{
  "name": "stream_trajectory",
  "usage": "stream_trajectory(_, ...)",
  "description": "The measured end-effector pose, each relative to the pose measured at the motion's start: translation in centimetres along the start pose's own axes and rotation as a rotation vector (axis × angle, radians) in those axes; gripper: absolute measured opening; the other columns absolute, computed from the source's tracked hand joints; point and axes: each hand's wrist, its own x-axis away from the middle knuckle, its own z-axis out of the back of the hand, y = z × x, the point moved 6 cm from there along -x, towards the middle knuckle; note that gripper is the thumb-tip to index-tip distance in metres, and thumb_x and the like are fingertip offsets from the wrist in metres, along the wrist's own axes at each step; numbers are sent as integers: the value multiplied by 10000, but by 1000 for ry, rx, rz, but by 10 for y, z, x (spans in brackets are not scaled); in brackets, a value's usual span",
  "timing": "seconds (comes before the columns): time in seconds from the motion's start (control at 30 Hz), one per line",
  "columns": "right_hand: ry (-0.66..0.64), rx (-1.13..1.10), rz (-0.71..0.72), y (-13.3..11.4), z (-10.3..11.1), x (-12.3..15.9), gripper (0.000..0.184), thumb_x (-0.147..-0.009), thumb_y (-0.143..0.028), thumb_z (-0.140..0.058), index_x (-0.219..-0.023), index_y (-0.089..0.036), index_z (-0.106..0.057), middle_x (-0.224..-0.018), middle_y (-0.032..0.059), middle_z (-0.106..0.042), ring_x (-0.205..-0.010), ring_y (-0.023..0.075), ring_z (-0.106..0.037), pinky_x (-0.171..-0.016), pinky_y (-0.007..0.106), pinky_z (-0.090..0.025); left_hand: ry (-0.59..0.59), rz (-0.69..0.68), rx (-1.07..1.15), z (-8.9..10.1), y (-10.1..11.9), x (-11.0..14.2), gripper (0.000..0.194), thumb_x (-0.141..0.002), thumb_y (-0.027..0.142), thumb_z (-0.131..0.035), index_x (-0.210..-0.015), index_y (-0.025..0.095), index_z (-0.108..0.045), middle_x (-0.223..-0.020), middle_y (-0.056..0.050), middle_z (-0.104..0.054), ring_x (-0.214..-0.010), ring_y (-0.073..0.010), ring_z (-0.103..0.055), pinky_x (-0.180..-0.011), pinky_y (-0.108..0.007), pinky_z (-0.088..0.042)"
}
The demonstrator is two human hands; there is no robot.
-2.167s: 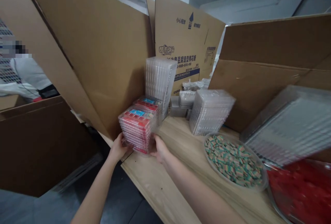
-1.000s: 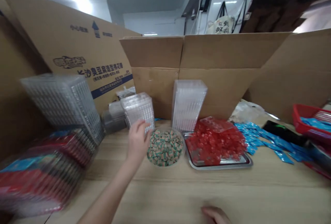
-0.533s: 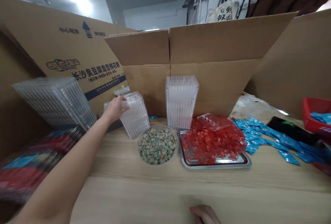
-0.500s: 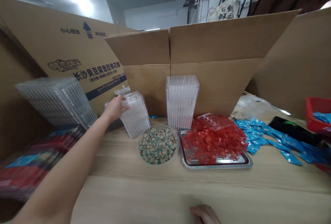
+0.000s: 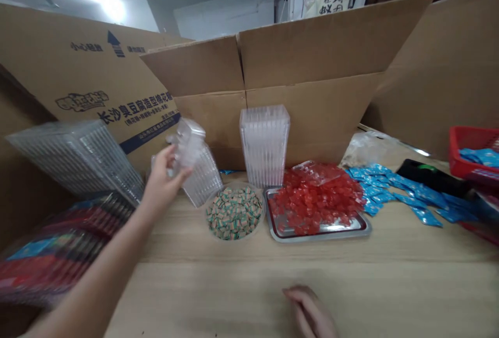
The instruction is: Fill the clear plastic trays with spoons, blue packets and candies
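A flattened cardboard carton (image 5: 97, 67) behind the wooden table (image 5: 202, 286) reads 长沙臭豆腐造型棉花糖 in dark print, below an upward arrow. On the table, a steel tray (image 5: 317, 236) holds heaped red candies, a clear bowl (image 5: 264, 212) holds striped candies, and a red basket (image 5: 471, 132) holds blue packets. The left hand (image 5: 161, 179) grips a clear plastic tray (image 5: 187, 143), its long axis tilted near upright, just beside a leaning clear stack (image 5: 200, 184). The right hand (image 5: 310, 309) lies empty on the table, its fingers relaxed.
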Motion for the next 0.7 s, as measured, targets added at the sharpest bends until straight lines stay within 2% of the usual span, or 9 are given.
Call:
stream_trajectory(0.1, 48, -124, -102, -41, 11, -21, 178, -851, -279, -506, -910, -220, -663, -880, 74, -657, -848, 190, -622, -760, 287, -507, -244, 271, 401, -56, 29, 110, 616, -783, 428, -579, -1316, 207, -364, -1290, -100, -499, -1151, -240, -501, -988, -401, -383)
stream_trajectory(0.17, 89, -248, -202, -57, 17, -34, 211, -851, -345, -523, -948, -206, -650, -919, 70, -651, -853, 181, -611, -753, 285, -502, -389, 453, 534, -91, 46, 181, 600, -783, 447, -576, -1306, 225, -384, -1259, -94, -522, -1145, -242, -506, -970, -377, -399)
stream_trajectory(0.23, 96, -401, -312, -60, 21, -39, 252, -830, -393, -554, -950, -188, -637, -872, 54, -653, -805, 165, -608, -713, 278, -504, -485, 554, 613, -116, 61, 234, 620, -797, 462, -554, -1338, 251, -336, -1255, -92, -518, -1132, -234, -512, -943, -371, -420)
stream_trajectory(0.27, 100, -468, -351, -58, 24, -38, 258, -819, -407, -568, -916, -178, -637, -822, 42, -650, -764, 154, -604, -687, 270, -504, -498, 573, 623, -124, 66, 253, 629, -797, 465, -553, -1345, 258, -324, -1263, -91, -508, -1139, -232, -505, -946, -372, -418)
stream_trajectory(0.33, 122, -549, -389, -52, 32, -29, 255, -804, -415, -589, -828, -166, -636, -730, 19, -629, -692, 132, -584, -645, 256, -494, -483, 569, 602, -134, 74, 276, 653, -785, 463, -571, -1349, 254, -317, -1282, -96, -483, -1167, -236, -481, -973, -389, -395)
stream_trajectory(0.43, 155, -572, -414, -43, 48, -7, 237, -787, -399, -621, -778, -164, -650, -702, 11, -620, -660, 118, -566, -631, 251, -479, -479, 525, 539, -141, 82, 291, 678, -763, 442, -606, -1345, 220, -340, -1283, -112, -472, -1183, -257, -460, -1009, -437, -349)
stream_trajectory(0.57, 187, -670, -477, -37, 66, 15, 216, -742, -383, -673, -731, -167, -665, -673, 6, -614, -614, 107, -546, -585, 246, -458, -568, 438, 513, -147, 99, 299, 613, -777, 404, -608, -1323, 228, -392, -1327, -109, -449, -1210, -263, -433, -1032, -454, -310)
stream_trajectory(0.7, 243, -733, -484, -34, 81, 23, 202, -742, -374, -674, -744, -172, -685, -675, 10, -619, -624, 108, -543, -570, 242, -443, -670, 473, 609, -159, 113, 305, 601, -781, 401, -613, -1321, 237, -407, -1347, -97, -453, -1227, -254, -430, -1036, -418, -316)
